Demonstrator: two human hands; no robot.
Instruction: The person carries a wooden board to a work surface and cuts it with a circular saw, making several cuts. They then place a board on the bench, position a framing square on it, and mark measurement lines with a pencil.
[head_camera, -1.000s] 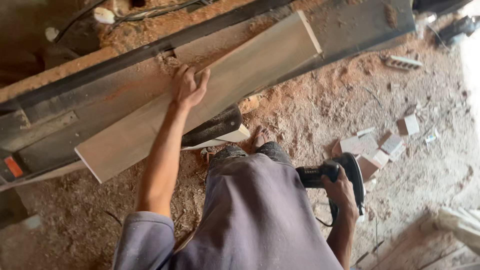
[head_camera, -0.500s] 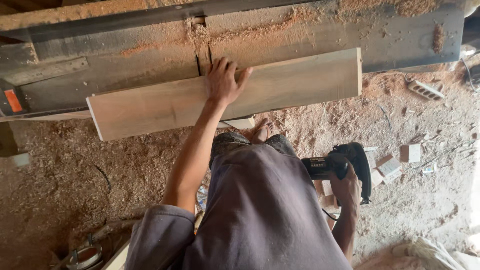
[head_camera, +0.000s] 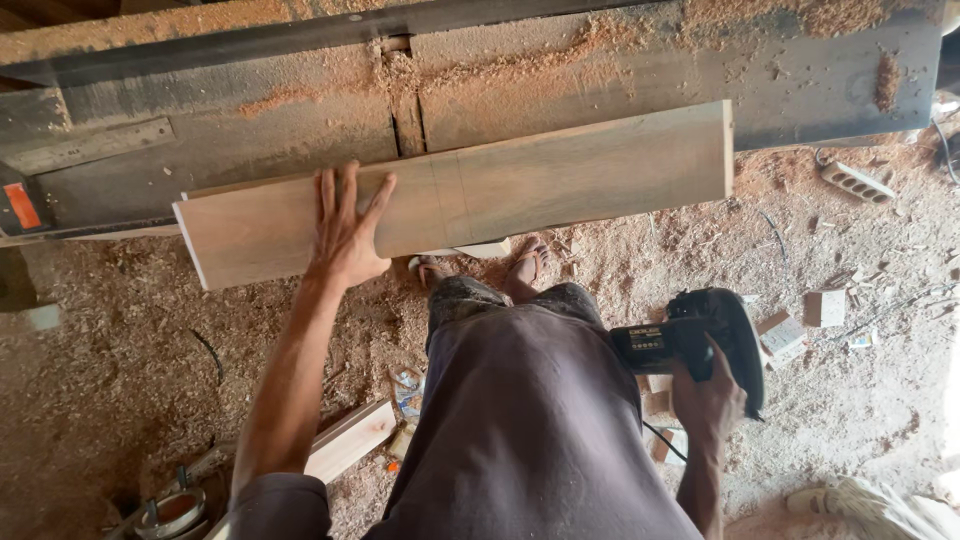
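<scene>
My left hand (head_camera: 345, 235) lies flat, fingers spread, on the long pale plank (head_camera: 470, 190). It presses down and grasps nothing. The plank runs across the middle of the frame, resting along the front edge of the dark table (head_camera: 250, 150), which is strewn with sawdust and has a slot (head_camera: 405, 110) cut through it in the upper centre. My right hand (head_camera: 705, 395) hangs at the lower right, its grip clenched around the handle of a black power saw (head_camera: 715, 340), held low beside my leg and well apart from the plank.

I judge this to be the steadying step: the plank is pinned and squared while the saw waits. The next move, as I see it, calls for bringing the saw up to the wood while my left hand holds it firm, fingers clear of the cutting line.

The floor (head_camera: 120, 370) below is thick with reddish sawdust. Small offcut blocks (head_camera: 825, 308) lie at the right, a white power strip (head_camera: 853, 182) lies near the table's right end, and 1 short board (head_camera: 350, 440) lies at lower left by a round tin (head_camera: 170, 510).
</scene>
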